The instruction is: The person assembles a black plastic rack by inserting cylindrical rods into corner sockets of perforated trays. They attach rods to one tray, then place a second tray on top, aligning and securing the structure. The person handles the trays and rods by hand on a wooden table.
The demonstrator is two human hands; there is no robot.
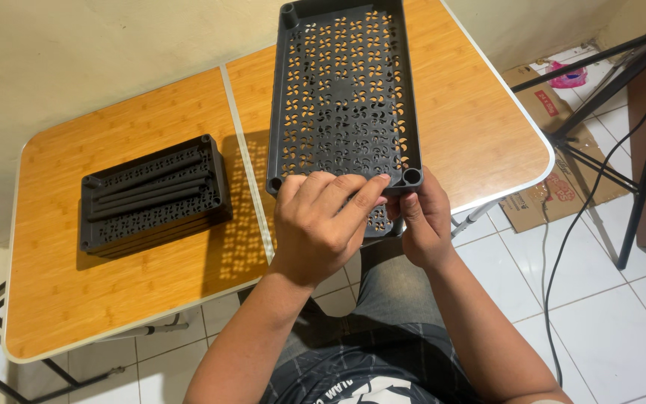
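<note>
While both hands grip the near edge of the perforated black tray (345, 90), left hand (323, 224) on top, right hand (424, 221) at the corner socket, it should stay level above the wooden table (151, 262); stacked trays (155, 196) sit left

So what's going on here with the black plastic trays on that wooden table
A person seated at a folding wooden table holds a dark perforated plastic tray by its near edge, lifted and tilted over the tabletop. The left hand curls over the rim, with the forefinger stretched toward the corner socket, while the right hand has its grip at that same corner from below. A stack of similar dark trays with rods lying on top sits on the table's left side. A tripod stands on the tiled floor at the right.
</note>
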